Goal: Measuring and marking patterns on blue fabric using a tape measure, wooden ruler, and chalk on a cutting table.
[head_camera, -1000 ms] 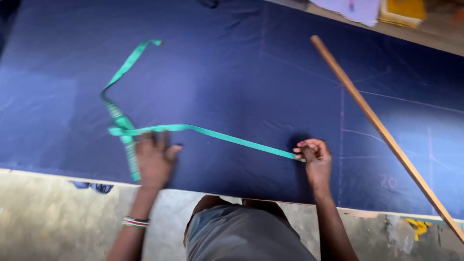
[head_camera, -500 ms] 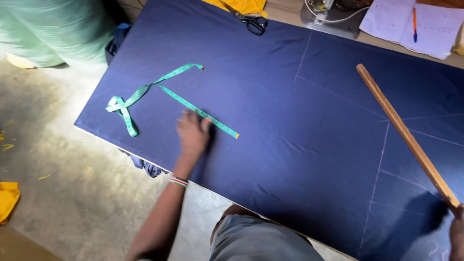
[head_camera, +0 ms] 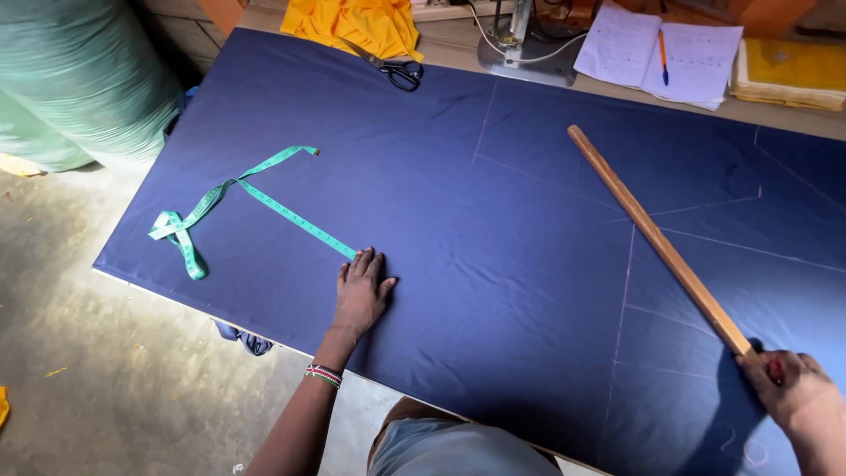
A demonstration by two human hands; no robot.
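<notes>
A dark blue cloth (head_camera: 493, 220) with chalk lines covers the table. My left hand (head_camera: 359, 295) lies flat on it, fingers slightly apart, fingertips touching the near end of a green tape measure (head_camera: 264, 196). The tape runs up-left across the cloth and ends in a loose tangle near the left edge. My right hand (head_camera: 789, 388) at the lower right is closed around the near end of a long wooden straightedge (head_camera: 656, 238), which lies diagonally on the cloth.
Black scissors (head_camera: 392, 66) and yellow fabric (head_camera: 357, 22) lie at the far edge. An open notebook with a pen (head_camera: 661, 53) and a metal stand (head_camera: 520, 44) sit at the back. A green fabric roll (head_camera: 70, 88) stands left, beside the floor.
My right hand let go of the tape measure and moved right to grip the wooden straightedge. My left hand slid along the tape to its near end. The view shifted.
</notes>
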